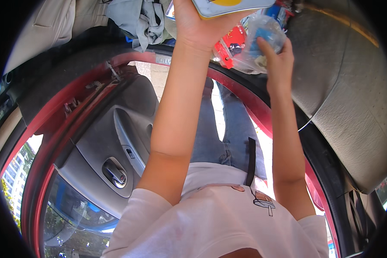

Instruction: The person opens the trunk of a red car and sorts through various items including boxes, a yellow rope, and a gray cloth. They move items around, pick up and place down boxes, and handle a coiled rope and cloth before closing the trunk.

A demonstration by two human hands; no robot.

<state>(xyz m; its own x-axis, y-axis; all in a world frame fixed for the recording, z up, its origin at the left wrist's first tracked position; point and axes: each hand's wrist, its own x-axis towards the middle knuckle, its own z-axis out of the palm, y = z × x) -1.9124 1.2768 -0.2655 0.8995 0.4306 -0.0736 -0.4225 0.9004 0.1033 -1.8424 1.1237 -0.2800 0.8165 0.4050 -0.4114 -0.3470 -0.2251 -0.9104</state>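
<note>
At the top of the view my left hand (204, 28) holds a flat, light-coloured case (245, 4) with rounded corners and a yellow patch. Most of its fingers are hidden, and the case runs out of the picture. My right hand (281, 62) is closed round a crinkled clear plastic bag (266, 32) with something blue inside. A red packet (233, 43) with a printed figure lies against the bag, between my two hands; I cannot tell whether it is in the bag.
I lean through a red-framed car doorway. The open door with its grey panel (94, 142) and handle (115, 174) is on my left. A beige seat (361, 129) stands at right, with a thin pale cord (331, 92) across it. Grey-blue cloth (144, 23) lies at the far left.
</note>
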